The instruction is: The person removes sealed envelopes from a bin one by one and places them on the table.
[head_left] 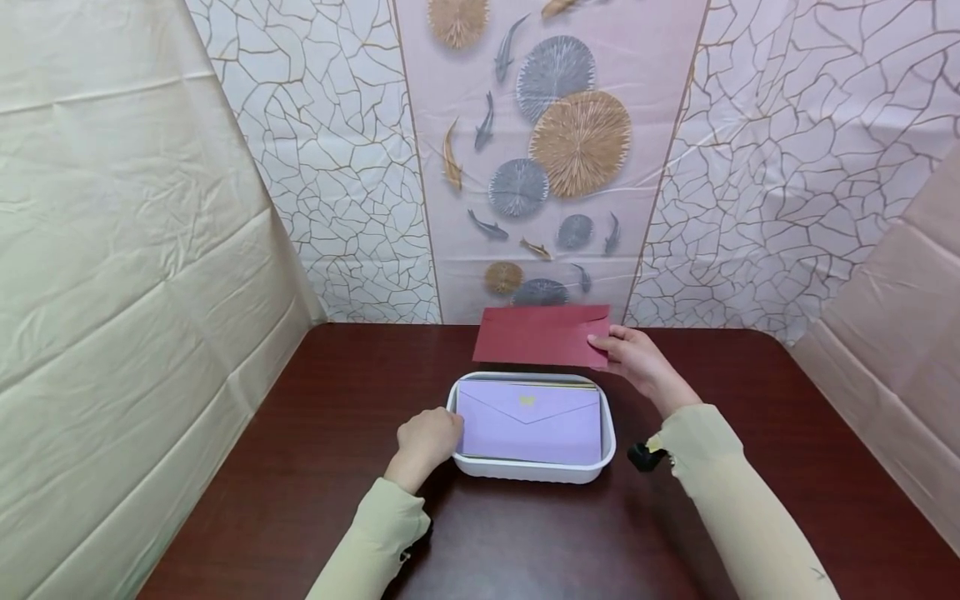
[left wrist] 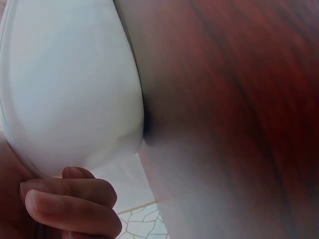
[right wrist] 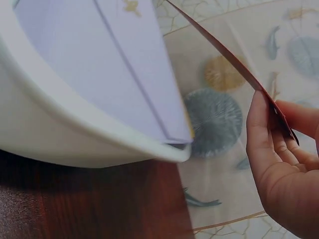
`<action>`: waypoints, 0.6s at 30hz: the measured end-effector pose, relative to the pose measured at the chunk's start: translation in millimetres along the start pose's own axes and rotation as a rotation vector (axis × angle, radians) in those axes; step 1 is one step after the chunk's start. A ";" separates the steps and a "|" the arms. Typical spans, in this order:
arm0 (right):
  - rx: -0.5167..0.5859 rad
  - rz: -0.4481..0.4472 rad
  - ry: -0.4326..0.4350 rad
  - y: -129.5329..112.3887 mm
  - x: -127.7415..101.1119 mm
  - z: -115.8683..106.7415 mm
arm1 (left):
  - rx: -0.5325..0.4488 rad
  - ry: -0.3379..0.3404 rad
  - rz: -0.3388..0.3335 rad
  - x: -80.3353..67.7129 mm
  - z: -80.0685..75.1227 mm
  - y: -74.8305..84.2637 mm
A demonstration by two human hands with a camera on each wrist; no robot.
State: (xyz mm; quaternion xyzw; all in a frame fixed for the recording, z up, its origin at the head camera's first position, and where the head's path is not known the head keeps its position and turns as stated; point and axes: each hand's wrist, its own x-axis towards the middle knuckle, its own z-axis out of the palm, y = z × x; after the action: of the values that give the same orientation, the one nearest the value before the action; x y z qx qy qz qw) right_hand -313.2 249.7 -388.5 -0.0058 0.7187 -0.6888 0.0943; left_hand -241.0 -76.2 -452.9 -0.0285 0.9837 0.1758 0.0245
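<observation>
My right hand (head_left: 637,358) pinches a red envelope (head_left: 536,335) by its right end, thumb on the near face, and holds it up just behind a white plastic tub (head_left: 532,475). Edge-on in the right wrist view, the envelope (right wrist: 234,62) appears as a thin dark red strip between thumb and fingers. A lilac envelope (head_left: 487,425) with a small yellow mark on its flap lies on top in the tub, and edges of other envelopes show beneath it. At the tub's left side, my left hand (head_left: 429,437) grips the rim with curled fingers (left wrist: 75,201).
The tub stands on a dark reddish-brown table (head_left: 315,500). Behind it hangs a patterned cloth (head_left: 352,167) with fish and round motifs, and pale fabric (head_left: 135,275) covers the left side. A small black object (head_left: 645,457) shows by the right cuff.
</observation>
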 end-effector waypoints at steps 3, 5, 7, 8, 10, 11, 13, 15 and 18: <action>-0.010 0.038 0.009 6.7 7.0 -0.5 | 0.003 -0.001 0.001 0.3 0.1 0.1; -0.022 0.058 0.017 11.0 10.5 -0.7 | 0.011 0.005 0.004 0.4 -0.1 0.5; -0.038 0.072 0.019 15.0 13.4 -1.1 | 0.019 0.010 0.004 0.1 -0.2 1.5; -0.049 0.074 0.018 17.1 14.6 -1.6 | 0.022 0.013 0.004 0.0 -0.2 2.1; -0.065 0.085 0.024 21.6 17.8 -3.2 | 0.032 0.017 0.004 -0.5 -0.3 3.3; -0.071 0.089 0.027 24.0 19.6 -4.4 | 0.034 0.020 0.005 -0.8 -0.5 4.1; -0.090 0.100 0.035 29.4 23.5 -7.4 | 0.039 0.024 0.006 -1.3 -1.0 5.4; -0.103 0.119 0.038 35.3 27.8 -11.2 | 0.049 0.024 0.008 -1.6 -1.8 6.3; -0.158 0.146 0.036 42.8 31.6 -16.1 | 0.062 0.021 0.007 -0.6 -2.6 6.6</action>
State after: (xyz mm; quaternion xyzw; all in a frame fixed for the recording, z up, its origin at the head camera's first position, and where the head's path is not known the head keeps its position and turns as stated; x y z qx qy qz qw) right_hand -341.3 263.5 -434.4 0.0517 0.7710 -0.6211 0.1306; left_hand -240.9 -70.9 -448.1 -0.0262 0.9890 0.1452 0.0145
